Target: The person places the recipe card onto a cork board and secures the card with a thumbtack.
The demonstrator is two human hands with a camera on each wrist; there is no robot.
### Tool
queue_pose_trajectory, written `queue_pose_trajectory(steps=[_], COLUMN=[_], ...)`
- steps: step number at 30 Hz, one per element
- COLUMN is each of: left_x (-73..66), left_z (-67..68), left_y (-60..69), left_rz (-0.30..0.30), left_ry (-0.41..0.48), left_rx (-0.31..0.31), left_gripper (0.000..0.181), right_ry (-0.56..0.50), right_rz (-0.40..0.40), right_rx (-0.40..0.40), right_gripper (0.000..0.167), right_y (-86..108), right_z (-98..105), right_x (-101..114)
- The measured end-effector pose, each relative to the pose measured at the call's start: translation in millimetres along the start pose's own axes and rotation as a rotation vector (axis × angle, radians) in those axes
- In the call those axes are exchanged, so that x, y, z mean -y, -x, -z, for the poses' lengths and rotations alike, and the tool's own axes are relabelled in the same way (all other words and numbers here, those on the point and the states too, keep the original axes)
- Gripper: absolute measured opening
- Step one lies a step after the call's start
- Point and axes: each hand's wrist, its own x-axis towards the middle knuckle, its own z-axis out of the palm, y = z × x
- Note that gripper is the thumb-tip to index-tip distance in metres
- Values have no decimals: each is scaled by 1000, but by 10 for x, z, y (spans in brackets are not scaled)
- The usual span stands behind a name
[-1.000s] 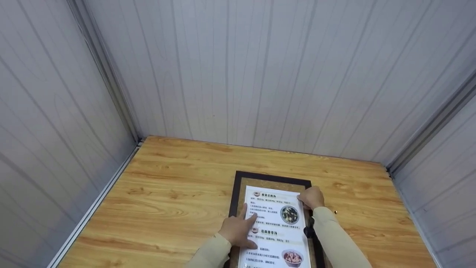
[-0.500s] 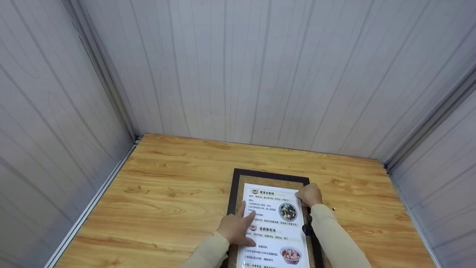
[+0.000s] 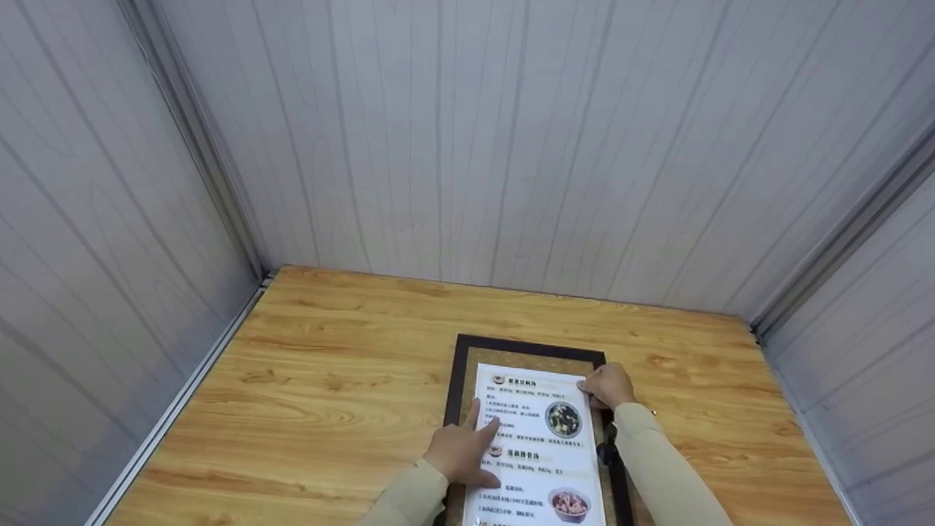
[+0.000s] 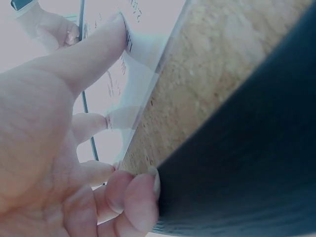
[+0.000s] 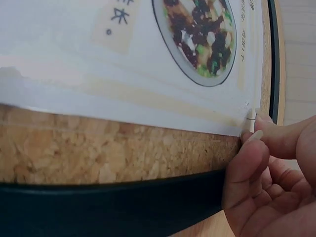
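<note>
A laminated recipe sheet, printed with dishes, lies on a cork board with a black frame. My left hand rests on the sheet's left side with fingers spread; in the left wrist view the thumb lies on the sheet, and the curled little-finger side touches the frame's inner edge. At the sheet's upper right corner, my right hand pinches a small white piece like a pushpin between thumb and index finger. Whether its point is in the cork is hidden by the fingers.
The board lies on a wood-grain table. A tiny brass-coloured thing shows beside the right sleeve. Pale panel walls stand behind and on both sides. A black object sits at the right wrist.
Both hands keep their places on the sheet. The whole view has shifted slightly, and the right sleeve now covers part of the tiny brass-coloured thing.
</note>
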Motion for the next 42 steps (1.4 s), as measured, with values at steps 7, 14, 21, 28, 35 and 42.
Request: queue_pose_trajectory(steps=[7,14,21,28,35,42], left_x=[5,1,-14,17,13,66], left_z=[15,11,6,0,5,-20], left_y=[5,9,-14,-9,-30,-34], left_rz=[-14,-14,-7,-24,-63,-38], left_ry=[-7,28,49,65,78,133], left_rx=[-39,-32,-37,-55,-61,-63], left_gripper=[100,100,100,100,103,101], right_ry=[16,-13,12,55,151,177], right_rz=[-5,-86,-88,-41,30,77], right_rx=[6,33,18,-26,-53,-97], right_gripper=[22,16,14,25,41,47], right_y=[-31,-39,-43,-24,29,61], right_z=[15,37,59,32,26,-53], right_x=[36,64,64,26,-99,-136])
